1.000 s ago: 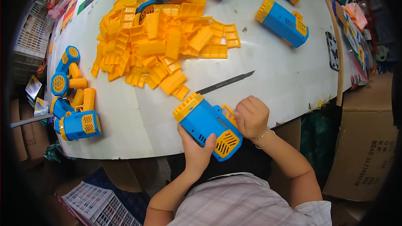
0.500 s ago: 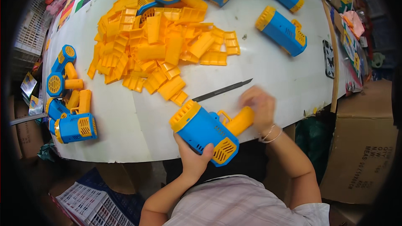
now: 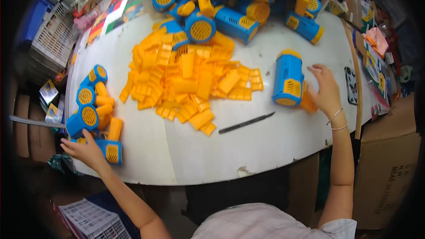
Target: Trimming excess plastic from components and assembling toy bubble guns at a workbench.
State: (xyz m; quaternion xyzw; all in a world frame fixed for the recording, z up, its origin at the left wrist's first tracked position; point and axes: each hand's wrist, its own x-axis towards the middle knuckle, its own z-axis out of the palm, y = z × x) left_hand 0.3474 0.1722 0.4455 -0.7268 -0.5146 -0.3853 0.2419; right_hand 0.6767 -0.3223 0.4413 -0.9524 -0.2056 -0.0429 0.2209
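Our right hand point(image 3: 325, 90) is spread open, fingers loosely curled, reaching to a blue toy blower point(image 3: 287, 79) that lies on the white table point(image 3: 186, 150); the fingertips sit beside its orange handle point(image 3: 308, 102), which the hand partly covers, and we cannot tell whether they actually touch it. Our left hand point(image 3: 86, 149) rests at the near left table edge with its fingers laid against a finished blue-and-orange blower point(image 3: 108, 151). The hand hides that toy's left end, so we cannot tell whether it grips the toy or only touches it.

Just beyond our left hand stands a small cluster of finished blowers point(image 3: 90, 102), touching one another. A heap of loose orange grille pieces point(image 3: 190, 82) fills the table's middle, and a dark slim tool point(image 3: 246, 122) lies alone between that heap and the near edge. At the far side, a pile of more blue blowers point(image 3: 234, 0) is cut off by the frame's top. On the right a black flat device point(image 3: 350, 85) lies by the table rim, and a cardboard box point(image 3: 387, 168) stands below, blurred. A white plastic crate point(image 3: 51, 40) sits at the far left, warped by the lens.
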